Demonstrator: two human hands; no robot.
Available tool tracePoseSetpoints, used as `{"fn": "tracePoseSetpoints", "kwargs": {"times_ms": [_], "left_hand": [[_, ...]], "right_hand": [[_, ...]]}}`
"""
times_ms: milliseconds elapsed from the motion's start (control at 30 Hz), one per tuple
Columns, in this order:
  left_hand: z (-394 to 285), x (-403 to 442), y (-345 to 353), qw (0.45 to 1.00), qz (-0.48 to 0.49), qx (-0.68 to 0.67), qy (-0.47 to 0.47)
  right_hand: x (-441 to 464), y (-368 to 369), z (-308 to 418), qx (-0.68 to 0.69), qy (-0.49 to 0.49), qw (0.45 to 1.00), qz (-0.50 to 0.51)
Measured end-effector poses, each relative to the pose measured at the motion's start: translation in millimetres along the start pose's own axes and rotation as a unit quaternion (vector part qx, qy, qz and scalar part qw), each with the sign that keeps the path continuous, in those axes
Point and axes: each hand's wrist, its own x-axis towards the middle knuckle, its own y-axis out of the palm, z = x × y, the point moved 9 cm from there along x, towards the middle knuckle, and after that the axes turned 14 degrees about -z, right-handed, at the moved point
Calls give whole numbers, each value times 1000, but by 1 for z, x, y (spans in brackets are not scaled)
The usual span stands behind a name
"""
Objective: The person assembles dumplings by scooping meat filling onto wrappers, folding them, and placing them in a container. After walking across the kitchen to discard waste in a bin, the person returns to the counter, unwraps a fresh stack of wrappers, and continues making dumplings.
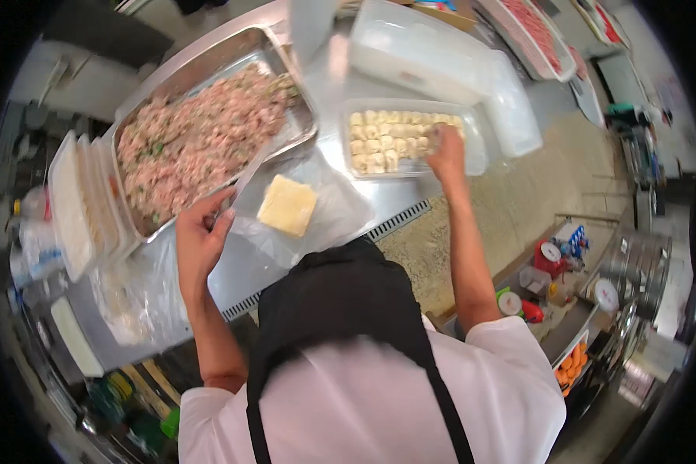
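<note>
My left hand [203, 230] is closed by the near edge of a metal tray [305, 127], pinching a thin, pale flat stick [257, 164]. Pink minced meat filling [205, 139] flecked with green covers much of that tray. Beside it, a stack of square yellowish dough wrappers [287, 205] lies on clear plastic sheeting [336, 193]. Over a clear plastic container [475, 151], my right hand [447, 155] has its fingers pinched down at the rows of folded dumplings [383, 139]. Its fingertips appear to be on a dumpling, partly hidden by the hand.
Translucent plastic containers [417, 62] stand behind the dumplings. Stacked lids or trays [81, 205] are left of the meat, with a plastic bag [135, 298] nearer me. Another tray of minced meat [530, 31] sits at the back right. A slotted metal strip [398, 220] runs along the counter's edge.
</note>
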Motion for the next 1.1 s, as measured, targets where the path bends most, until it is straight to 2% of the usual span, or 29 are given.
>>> {"fn": "tracePoseSetpoints", "kwargs": {"times_ms": [67, 133, 200, 267, 333, 367, 433, 567, 633, 667, 700, 733, 767, 800, 833, 867, 933, 1000, 1067, 1100], "left_hand": [[-12, -3, -10, 1000, -19, 9, 22], [-1, -4, -20, 999, -35, 27, 1], [8, -5, -24, 998, -41, 36, -9], [12, -7, -21, 998, -49, 23, -9], [16, -9, -21, 998, -55, 25, -11], [23, -9, -20, 998, -57, 17, -21], [29, -11, -25, 998, -61, 10, -31], [31, -9, -42, 995, -85, 50, -28], [29, -1, -52, 993, -95, 71, -18], [18, 4, -53, 983, -83, 158, 49], [8, 7, -50, 960, -70, 244, 115], [6, 12, -50, 960, -71, 244, 115], [-3, 17, -44, 947, -63, 272, 160], [-11, 22, -36, 930, -55, 300, 204], [-14, 31, -30, 930, -55, 300, 205], [-16, 39, -19, 912, -50, 349, 211], [-11, 54, -1, 891, -45, 398, 213], [12, 65, 24, 892, 9, 407, 198], [14, 77, 17, 901, 29, 397, 173], [15, 80, 16, 909, 51, 387, 146]], "right_hand": [[9, -16, 35, 30, 23, 999, 10], [10, -21, 85, 82, 28, 996, 27], [-5, -4, 143, 256, 72, 955, 134], [-25, 2, 222, 358, 46, 905, 226], [-55, 14, 276, 398, -32, 878, 263], [-65, 22, 293, 401, -34, 876, 265], [-80, 36, 313, 290, -101, 921, 238], [-90, 66, 307, 258, -104, 922, 268], [-82, 68, 294, 296, -33, 906, 300], [-81, 69, 291, 296, -36, 906, 299], [-81, 71, 286, 328, 5, 895, 303], [-81, 73, 280, 358, 47, 880, 307], [-81, 71, 276, 359, 46, 880, 307], [-81, 71, 271, 381, 94, 861, 322], [-80, 72, 265, 403, 142, 840, 336], [-75, 69, 263, 403, 141, 839, 336], [-70, 67, 247, 444, 242, 797, 331], [-63, 58, 233, 457, 240, 789, 332], [-61, 50, 219, 572, 419, 631, 313], [-58, 44, 211, 573, 421, 632, 309]]}}
